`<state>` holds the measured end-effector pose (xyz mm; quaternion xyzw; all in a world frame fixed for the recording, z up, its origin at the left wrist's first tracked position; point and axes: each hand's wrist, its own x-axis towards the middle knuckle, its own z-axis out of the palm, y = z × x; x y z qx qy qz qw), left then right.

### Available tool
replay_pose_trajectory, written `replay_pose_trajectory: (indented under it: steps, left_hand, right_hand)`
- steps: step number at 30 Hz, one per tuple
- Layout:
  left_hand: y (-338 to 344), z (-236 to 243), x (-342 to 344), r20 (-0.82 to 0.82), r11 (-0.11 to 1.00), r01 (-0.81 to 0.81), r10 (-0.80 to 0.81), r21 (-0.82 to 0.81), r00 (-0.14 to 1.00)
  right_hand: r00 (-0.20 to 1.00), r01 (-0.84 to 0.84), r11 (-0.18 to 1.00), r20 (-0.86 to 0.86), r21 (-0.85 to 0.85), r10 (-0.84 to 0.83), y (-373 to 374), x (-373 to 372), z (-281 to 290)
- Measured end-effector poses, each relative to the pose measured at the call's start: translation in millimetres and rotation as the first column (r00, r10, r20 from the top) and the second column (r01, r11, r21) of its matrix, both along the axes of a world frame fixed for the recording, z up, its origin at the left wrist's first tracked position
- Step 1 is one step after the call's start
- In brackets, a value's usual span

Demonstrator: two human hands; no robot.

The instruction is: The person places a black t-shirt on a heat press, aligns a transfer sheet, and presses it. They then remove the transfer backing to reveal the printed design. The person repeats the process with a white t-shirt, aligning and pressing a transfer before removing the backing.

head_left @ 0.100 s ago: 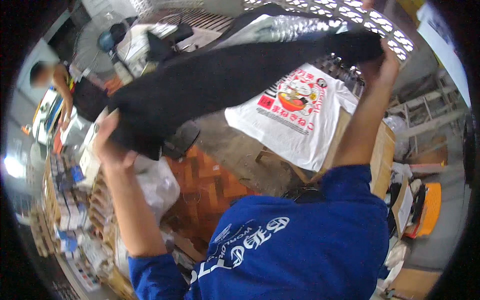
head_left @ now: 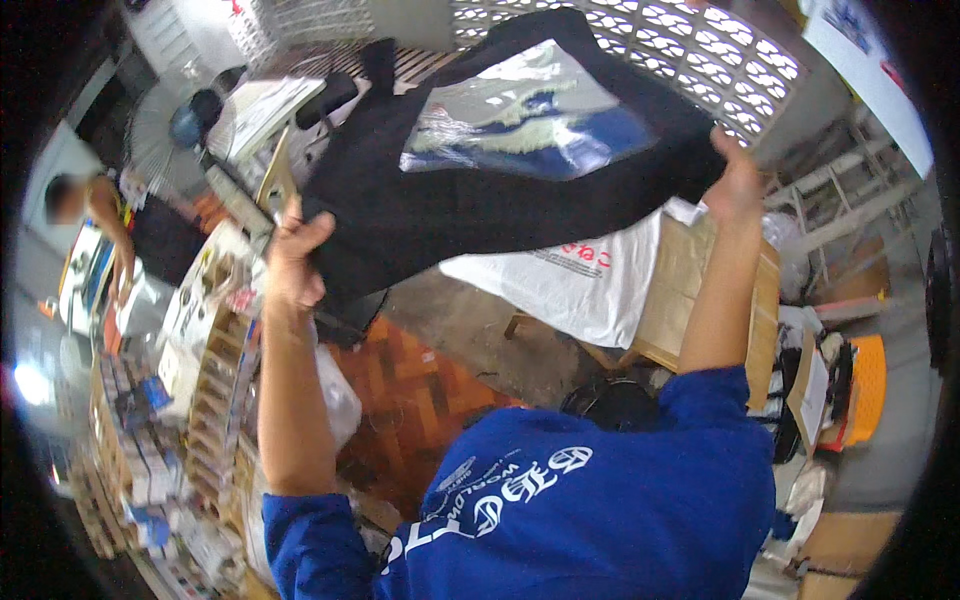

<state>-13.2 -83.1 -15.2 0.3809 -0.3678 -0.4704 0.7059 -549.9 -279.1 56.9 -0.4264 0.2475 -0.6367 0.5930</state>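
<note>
Between both hands, black shirt (head_left: 480,200) stretches left-right.

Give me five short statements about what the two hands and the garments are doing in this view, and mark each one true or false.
1. Both hands grip the black garment. True: the left hand and the right hand each hold an end.
2. The black garment is plain, with no print. False: a blue and white print shows on it.
3. A white shirt lies on the wooden board under the black garment. True.
4. The person holding the garment wears red sleeves. False: the sleeves are blue.
5. The black garment lies flat on the floor. False: it is held up in the air between the hands.
</note>
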Motion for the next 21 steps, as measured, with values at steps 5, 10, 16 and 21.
replay_pose_trajectory:
  steps: [5,10,16,21]
  left_hand:
    - [-108,-107,-40,0.069,0.924,0.139,-0.174,0.357,0.982]
    - [-58,-214,-69,0.905,0.875,-0.419,-0.046,0.24,0.423]
    - [176,-236,-137,0.537,0.703,-0.108,-0.425,0.703,0.728]
    - [379,-180,-211,0.49,0.445,-0.518,0.187,0.73,0.851]
  right_hand:
    - [0.97,0.066,0.931,-0.242,0.36,0.025,32,-53,-135]
    - [-0.229,0.627,0.772,-0.972,-0.109,0.048,105,-41,-236]
    - [0.113,-0.529,0.83,-0.984,-0.174,-0.135,105,186,-271]
    - [-0.239,-0.965,-0.092,-0.969,0.244,-0.066,171,405,-286]
